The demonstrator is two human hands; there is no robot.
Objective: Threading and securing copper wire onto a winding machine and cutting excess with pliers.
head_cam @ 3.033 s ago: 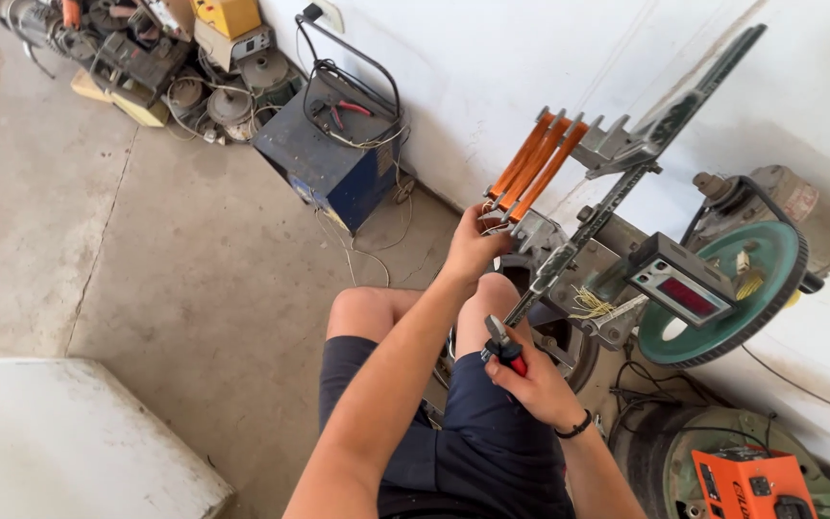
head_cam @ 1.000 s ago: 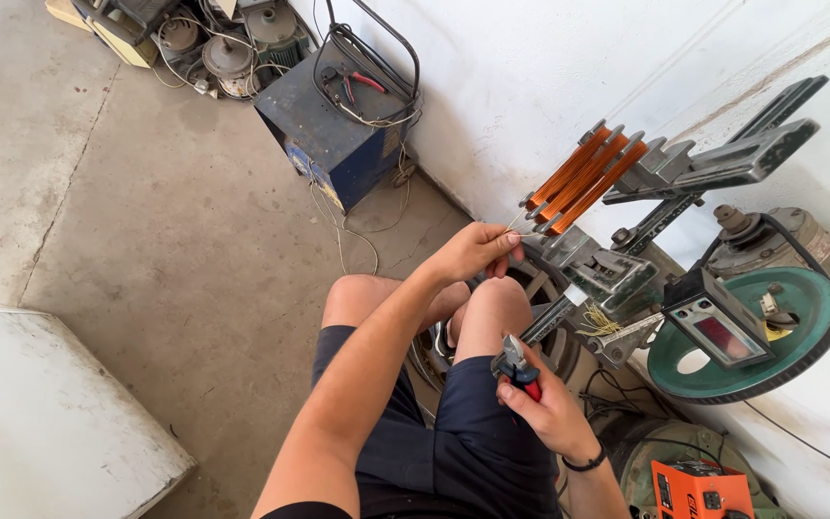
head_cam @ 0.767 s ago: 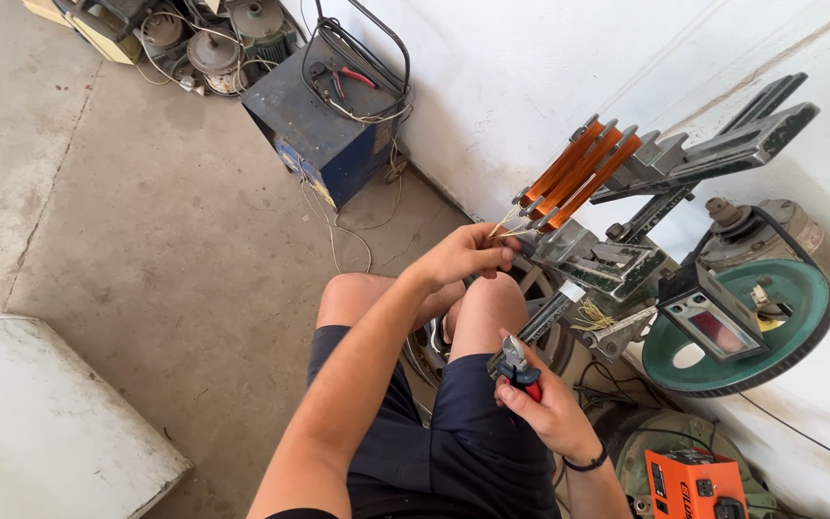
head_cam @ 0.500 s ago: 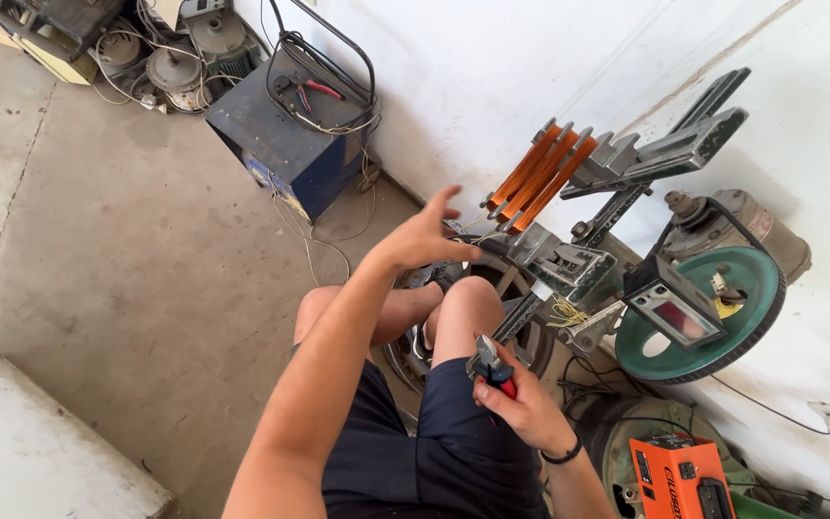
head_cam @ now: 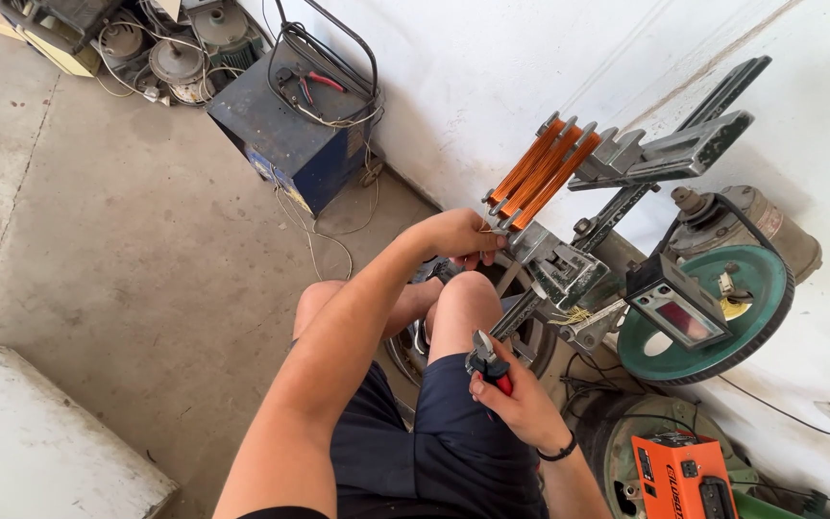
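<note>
I sit on the floor facing a coil winding machine. My left hand (head_cam: pixel 455 235) reaches forward and pinches thin copper wire at the lower end of the orange copper coils (head_cam: pixel 540 173) wound on the grey metal former (head_cam: pixel 554 259). Resting on my right thigh, my right hand (head_cam: pixel 516 399) grips red-handled cutting pliers (head_cam: pixel 487 358), jaws pointing up. A small counter box with a dark display (head_cam: pixel 674 312) and a green pulley wheel (head_cam: pixel 732 317) sit to the right of the former.
A blue metal box with cables (head_cam: pixel 305 130) stands by the white wall at the back. Old motors and parts (head_cam: pixel 165 48) lie top left. An orange tool case (head_cam: pixel 679 476) sits bottom right. A pale slab (head_cam: pixel 40 442) lies bottom left.
My left hand lifted off with fingers spread half a second ago and has now come back to the lower end of the coils. The right hand keeps the pliers on my thigh.
</note>
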